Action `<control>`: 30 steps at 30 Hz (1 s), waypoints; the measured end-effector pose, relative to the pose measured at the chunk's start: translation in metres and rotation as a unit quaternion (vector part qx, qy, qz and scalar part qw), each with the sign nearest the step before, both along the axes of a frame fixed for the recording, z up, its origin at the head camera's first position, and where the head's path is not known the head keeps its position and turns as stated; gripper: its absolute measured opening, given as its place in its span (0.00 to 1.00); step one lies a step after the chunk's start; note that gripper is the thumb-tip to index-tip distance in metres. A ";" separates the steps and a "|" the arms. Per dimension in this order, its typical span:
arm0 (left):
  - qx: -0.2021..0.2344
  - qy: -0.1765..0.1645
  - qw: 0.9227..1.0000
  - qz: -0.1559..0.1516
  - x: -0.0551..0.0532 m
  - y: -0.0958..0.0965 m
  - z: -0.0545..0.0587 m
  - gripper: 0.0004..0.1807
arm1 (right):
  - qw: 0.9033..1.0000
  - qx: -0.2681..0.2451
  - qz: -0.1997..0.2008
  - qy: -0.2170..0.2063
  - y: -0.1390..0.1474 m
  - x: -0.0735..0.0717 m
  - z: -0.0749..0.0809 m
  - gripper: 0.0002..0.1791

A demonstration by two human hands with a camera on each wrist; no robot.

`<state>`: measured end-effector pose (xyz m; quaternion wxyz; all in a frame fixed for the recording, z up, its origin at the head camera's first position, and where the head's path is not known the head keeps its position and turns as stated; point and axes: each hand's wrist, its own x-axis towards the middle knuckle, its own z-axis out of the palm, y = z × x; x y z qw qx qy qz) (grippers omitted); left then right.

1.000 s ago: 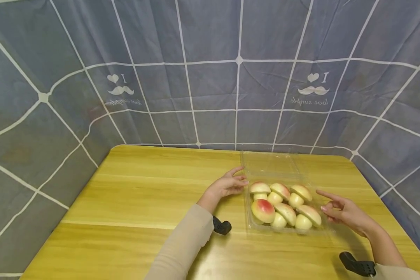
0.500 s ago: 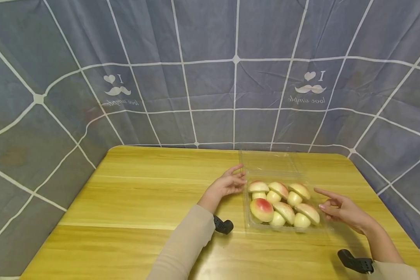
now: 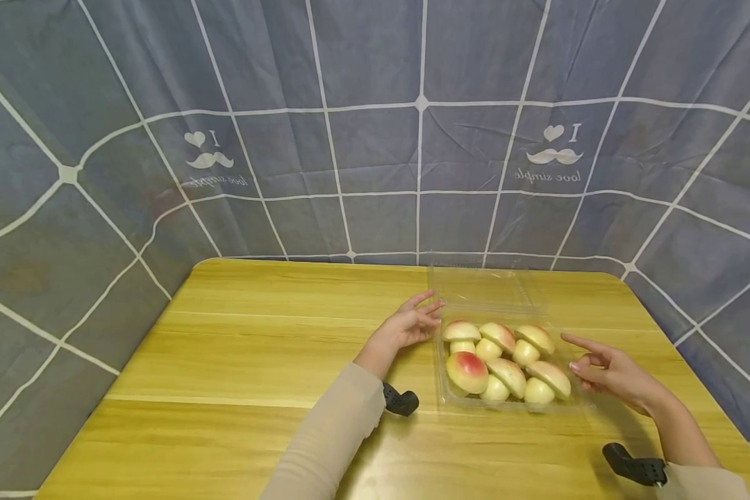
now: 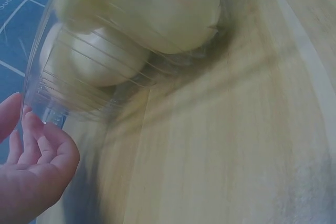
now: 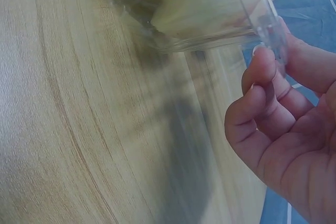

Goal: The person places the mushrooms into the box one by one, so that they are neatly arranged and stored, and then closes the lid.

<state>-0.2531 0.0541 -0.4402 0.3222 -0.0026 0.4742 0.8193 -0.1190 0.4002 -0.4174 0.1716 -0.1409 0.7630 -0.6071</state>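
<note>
A clear plastic clamshell box (image 3: 445, 399) holds several mushroom-shaped pieces (image 3: 467, 373) in two rows, with pale yellow stems and red-tinged caps. Its transparent lid (image 3: 487, 288) is folded back, away from me. My left hand (image 3: 406, 326) is at the box's left side; in the left wrist view its thumb and fingers (image 4: 63, 148) pinch the rim. On the opposite side, my right hand (image 3: 615, 375) pinches the right rim between thumb and fingers (image 5: 247, 108), as the right wrist view shows. One finger of the right hand points forward along that side.
The yellow wood-grain table (image 3: 256, 361) spreads to the left and in front of the box. A grey-blue curtain (image 3: 375, 153) with white lines hangs right behind the table and along both sides. Black wrist mounts (image 3: 400, 400) sit on both forearms.
The head view has shifted slightly. Both hands stay at the box's sides, and a finger of the left hand has moved slightly up at the back left of the rim.
</note>
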 end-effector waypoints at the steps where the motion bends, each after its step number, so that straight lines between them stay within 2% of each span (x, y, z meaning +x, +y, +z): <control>1: 0.001 0.000 1.000 0.000 0.000 0.000 0.000 0.39 | 1.000 0.000 0.000 0.000 0.000 0.000 0.000 0.31; 11: -0.014 0.025 1.000 -0.010 0.003 -0.002 0.002 0.40 | 1.000 -0.005 0.006 -0.001 -0.002 0.001 0.001 0.31; 17: -0.007 0.039 0.999 -0.018 0.002 -0.001 0.003 0.40 | 1.000 -0.001 0.000 0.001 -0.002 0.002 0.001 0.31; 30: 0.011 0.052 0.998 -0.025 0.004 -0.001 0.003 0.29 | 1.000 -0.005 0.001 0.002 -0.003 0.001 0.003 0.31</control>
